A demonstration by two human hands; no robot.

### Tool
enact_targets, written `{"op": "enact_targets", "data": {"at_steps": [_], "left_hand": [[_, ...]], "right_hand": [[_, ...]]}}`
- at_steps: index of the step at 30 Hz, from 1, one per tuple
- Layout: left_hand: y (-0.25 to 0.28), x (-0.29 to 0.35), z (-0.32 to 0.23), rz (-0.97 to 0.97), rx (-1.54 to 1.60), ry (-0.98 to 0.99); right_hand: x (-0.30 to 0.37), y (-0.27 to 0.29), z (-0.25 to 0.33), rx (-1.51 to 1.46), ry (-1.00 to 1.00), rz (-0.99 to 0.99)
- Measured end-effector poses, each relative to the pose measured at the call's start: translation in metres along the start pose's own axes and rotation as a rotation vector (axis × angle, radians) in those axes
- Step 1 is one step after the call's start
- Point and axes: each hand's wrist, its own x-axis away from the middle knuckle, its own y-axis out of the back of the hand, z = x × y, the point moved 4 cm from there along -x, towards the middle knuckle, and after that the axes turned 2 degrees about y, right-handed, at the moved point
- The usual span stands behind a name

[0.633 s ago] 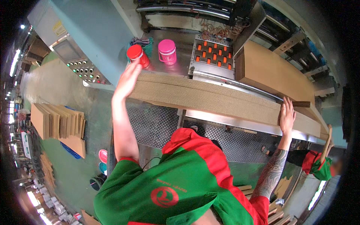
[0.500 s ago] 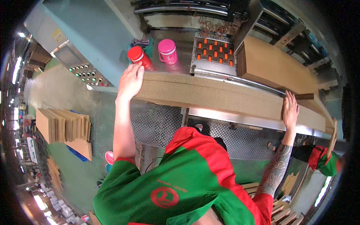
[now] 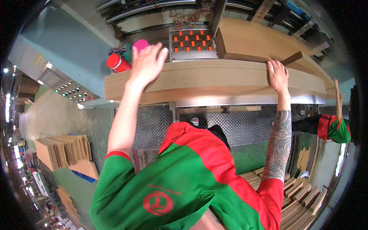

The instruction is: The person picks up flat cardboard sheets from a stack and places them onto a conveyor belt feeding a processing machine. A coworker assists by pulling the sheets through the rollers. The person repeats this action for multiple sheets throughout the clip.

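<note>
A long stack of corrugated cardboard sheets lies across the machine front before me, its ribbed edges facing me. My left hand is over the left part of the stack, open, with its fingers spread and pointing away. Just behind its fingers is a pink lidded jug, partly hidden. Left of that hand, a red lidded jug stands behind the stack. My right hand lies open on the right part of the stack, fingers stretched over its upper edge.
An orange-roller plate lies behind the stack, with another cardboard pile to its right. A control panel stands at left. More cardboard sits on the floor. At far right, a co-worker's arm reaches to the cardboard.
My left hand has left the stack's left end and moved inward along it, fingers now spread. The stack now covers the metal rail below the roller plate. The whole view has shifted.
</note>
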Motion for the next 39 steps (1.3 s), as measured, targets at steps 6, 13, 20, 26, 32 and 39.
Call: {"op": "enact_targets", "data": {"at_steps": [6, 13, 20, 26, 32, 39], "left_hand": [[-0.008, 0.001, -0.020, 0.193, 0.243, 0.016], [0.012, 0.069, -0.057, 0.039, 0.155, -0.405], [-0.001, 0.092, -0.069, 0.018, 0.055, -0.269], [0.006, 0.136, -0.086, 0.003, 0.052, -0.268], [0.006, 0.154, -0.097, 0.007, 0.070, -0.227], [0.001, 0.154, -0.099, 0.127, 0.113, -0.141]], "right_hand": [[0.009, 0.013, 0.002, -0.146, 0.084, 0.025], [0.047, 0.050, 0.016, -0.019, 0.496, 0.153], [0.069, 0.058, 0.010, -0.060, 0.558, 0.136], [0.105, 0.068, -0.007, -0.072, 0.596, 0.131], [0.110, 0.067, -0.008, -0.086, 0.586, 0.215], [0.113, 0.070, -0.004, -0.116, 0.496, 0.280]]}}
